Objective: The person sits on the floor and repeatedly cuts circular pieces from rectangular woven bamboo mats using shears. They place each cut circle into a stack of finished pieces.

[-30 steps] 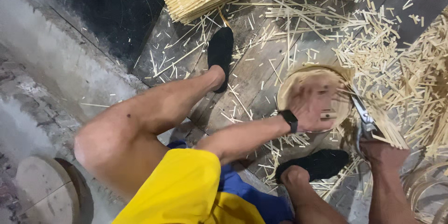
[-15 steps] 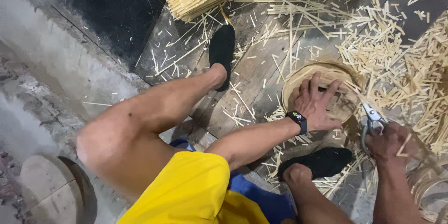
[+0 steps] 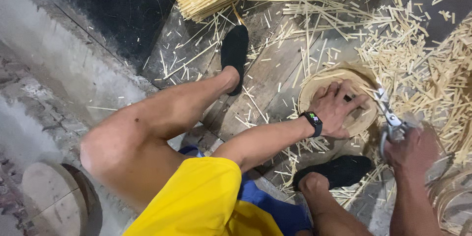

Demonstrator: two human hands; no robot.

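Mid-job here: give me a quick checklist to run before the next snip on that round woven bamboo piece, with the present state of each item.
1. Left hand pressed flat on the round woven piece: ok.
2. Right hand gripping the shears: ok.
3. Shear tips at the piece's right rim: ok.
4. Blades open or shut: cannot tell.
5. Left fingers away from the blades: not ok, they lie close.
6. Floor free of offcuts: not ok, strips lie all around the feet.
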